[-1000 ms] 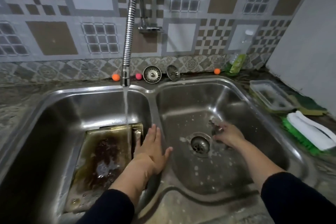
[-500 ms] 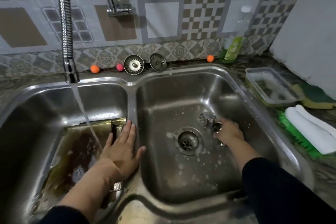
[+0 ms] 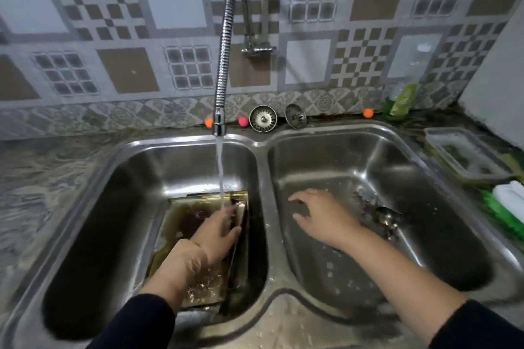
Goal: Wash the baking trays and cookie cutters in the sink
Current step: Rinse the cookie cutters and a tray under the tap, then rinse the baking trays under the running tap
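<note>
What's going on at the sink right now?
A person is washing up at a double sink. The tap runs into the left basin, where the left hand rests on a stained baking tray under the stream. The right hand is open and empty above the right basin, beside a pile of cookie cutters that it isn't touching. The tray looks unwashed.
</note>
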`<action>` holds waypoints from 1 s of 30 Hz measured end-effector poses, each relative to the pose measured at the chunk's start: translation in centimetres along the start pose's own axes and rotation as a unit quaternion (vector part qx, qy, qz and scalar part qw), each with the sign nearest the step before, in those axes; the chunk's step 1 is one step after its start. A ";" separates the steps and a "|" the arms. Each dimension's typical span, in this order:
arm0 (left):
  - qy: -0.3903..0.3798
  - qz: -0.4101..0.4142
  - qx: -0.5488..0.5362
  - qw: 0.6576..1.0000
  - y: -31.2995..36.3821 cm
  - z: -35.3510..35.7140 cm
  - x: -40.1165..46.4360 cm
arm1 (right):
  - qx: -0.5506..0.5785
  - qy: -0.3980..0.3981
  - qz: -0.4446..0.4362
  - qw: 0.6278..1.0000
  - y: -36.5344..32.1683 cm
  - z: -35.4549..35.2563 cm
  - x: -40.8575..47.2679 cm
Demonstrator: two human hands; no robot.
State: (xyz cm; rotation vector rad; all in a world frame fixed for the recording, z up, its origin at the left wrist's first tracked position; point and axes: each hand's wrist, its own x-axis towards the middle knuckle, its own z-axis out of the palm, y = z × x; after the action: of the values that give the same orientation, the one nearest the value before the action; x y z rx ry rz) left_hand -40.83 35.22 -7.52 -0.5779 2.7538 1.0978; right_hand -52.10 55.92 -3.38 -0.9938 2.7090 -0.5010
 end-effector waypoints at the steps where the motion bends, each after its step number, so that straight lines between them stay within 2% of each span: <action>1: 0.003 -0.027 0.025 0.999 -1.7 -0.4 -0.3 | 0.032 0.003 -0.028 0.999 -2.5 0.8 -0.3; 3: 0.009 -0.100 0.102 0.990 -5.7 -1.1 -0.6 | 0.096 -0.012 -0.064 0.993 -6.8 3.3 -0.4; 6: 0.012 -0.192 0.122 0.974 -9.7 -2.2 -1.1 | 0.171 -0.102 -0.010 0.980 -11.2 8.9 0.8; 9: 0.001 -0.209 0.094 0.973 -12.0 -2.7 -1.0 | 0.191 -0.118 0.095 0.970 -13.1 13.2 2.9; 12: -0.015 -0.225 0.070 0.972 -13.6 -2.7 -0.6 | 0.192 -0.114 0.176 0.959 -13.8 14.7 5.0; 16: -0.033 -0.220 0.036 0.974 -14.7 -2.7 -0.3 | 0.118 -0.124 0.245 0.954 -14.1 16.0 6.9; 18: -0.045 -0.211 -0.001 0.976 -15.1 -2.9 -0.2 | 0.092 -0.122 0.251 0.956 -14.3 16.7 7.4; 21: -0.058 -0.207 -0.054 0.975 -15.7 -3.0 -0.2 | 0.156 -0.087 0.274 0.945 -14.8 17.0 7.6; 23: -0.058 -0.209 -0.076 0.973 -15.9 -3.0 -0.4 | 0.200 -0.050 0.256 0.944 -14.9 16.6 7.3; 27: -0.105 -0.203 -0.063 0.972 -14.9 -3.2 -1.3 | 0.342 -0.001 0.195 0.919 -15.0 14.8 6.1; 30: -0.146 -0.193 -0.013 0.970 -12.8 -2.7 -2.2 | 0.362 0.041 0.176 0.914 -14.8 13.2 4.8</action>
State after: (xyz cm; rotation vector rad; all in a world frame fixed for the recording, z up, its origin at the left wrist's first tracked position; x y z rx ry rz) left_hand -33.71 25.58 -13.19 -0.8371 2.2554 1.0309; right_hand -42.96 38.99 -10.24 -0.2822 2.3417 -1.3435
